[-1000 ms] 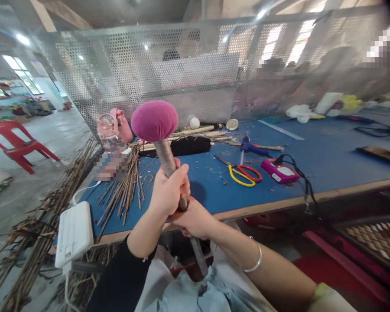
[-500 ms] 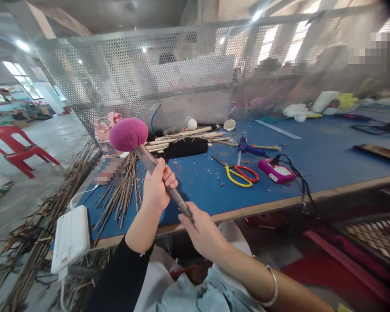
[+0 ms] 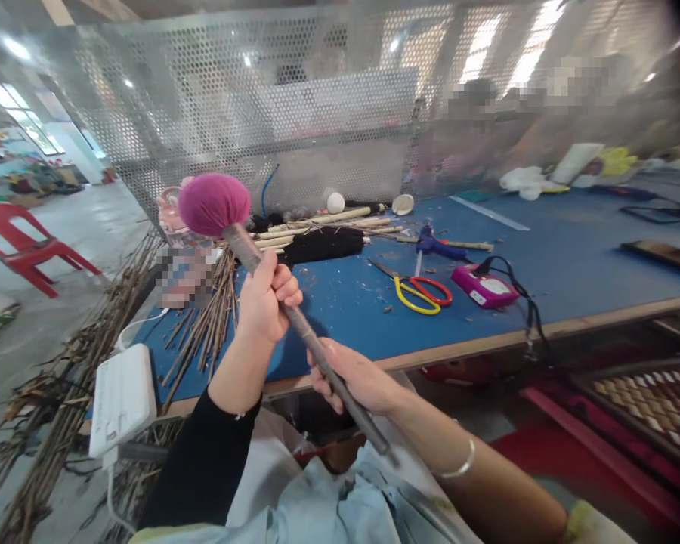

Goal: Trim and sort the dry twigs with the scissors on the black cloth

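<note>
A stick with a grey-brown wrapped surface slants across the front of me, with a round, magenta cloth-covered head gathered at its upper end. My left hand is wrapped around the stick below the head, fingers closed. Lower down, my right hand holds the same stick, its fingers curled under the shaft. The stick's lower end sticks out past my right hand, over my lap.
Scissors with yellow and red handles, a blue glue gun and a magenta power socket lie on the blue table. Thin twigs and a white power strip are at left. A perforated metal screen stands behind.
My right hand has shifted its grip on the stick; the lower end, earlier hidden at that hand, now extends beyond it. The magenta head is slightly higher and farther left; my left hand keeps its hold.
</note>
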`<act>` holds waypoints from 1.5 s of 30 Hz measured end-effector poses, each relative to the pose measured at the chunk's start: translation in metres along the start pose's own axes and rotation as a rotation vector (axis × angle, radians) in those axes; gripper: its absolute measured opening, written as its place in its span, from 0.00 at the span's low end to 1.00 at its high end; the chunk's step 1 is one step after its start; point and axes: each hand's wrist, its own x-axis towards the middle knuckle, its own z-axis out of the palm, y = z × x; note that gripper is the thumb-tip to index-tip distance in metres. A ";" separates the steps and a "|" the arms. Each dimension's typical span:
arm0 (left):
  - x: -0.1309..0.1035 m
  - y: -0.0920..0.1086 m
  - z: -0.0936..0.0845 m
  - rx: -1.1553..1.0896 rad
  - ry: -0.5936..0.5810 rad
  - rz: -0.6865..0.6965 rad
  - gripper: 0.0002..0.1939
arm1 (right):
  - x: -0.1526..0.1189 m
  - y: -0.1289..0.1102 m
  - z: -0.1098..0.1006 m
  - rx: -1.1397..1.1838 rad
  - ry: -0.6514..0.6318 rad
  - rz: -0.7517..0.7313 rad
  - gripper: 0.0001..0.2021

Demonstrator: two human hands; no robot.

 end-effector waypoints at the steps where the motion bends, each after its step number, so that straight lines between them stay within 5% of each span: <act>1: 0.004 0.004 0.000 -0.008 0.012 0.038 0.16 | -0.004 0.001 -0.002 -0.012 0.000 0.015 0.23; 5: 0.001 0.003 -0.007 0.004 -0.012 0.036 0.14 | -0.019 0.010 0.000 0.054 0.120 0.078 0.22; 10: -0.048 -0.044 -0.024 0.124 -0.213 -0.266 0.18 | -0.014 0.012 0.012 0.190 0.127 0.030 0.24; 14: -0.071 -0.066 -0.029 0.168 -0.093 -0.167 0.12 | -0.005 0.015 0.022 0.237 0.108 0.069 0.25; 18: -0.071 -0.061 -0.022 0.271 -0.001 -0.168 0.14 | -0.002 0.020 0.030 0.314 0.192 0.010 0.27; 23: -0.072 -0.052 -0.012 0.178 -0.022 -0.121 0.11 | -0.007 0.019 0.029 0.342 0.086 0.033 0.26; 36: -0.059 -0.032 -0.007 0.037 0.028 -0.131 0.13 | -0.015 0.020 0.035 0.367 0.052 0.101 0.23; 45: -0.042 -0.024 -0.008 0.028 0.041 -0.106 0.11 | -0.012 0.032 0.036 -0.010 0.249 -0.041 0.13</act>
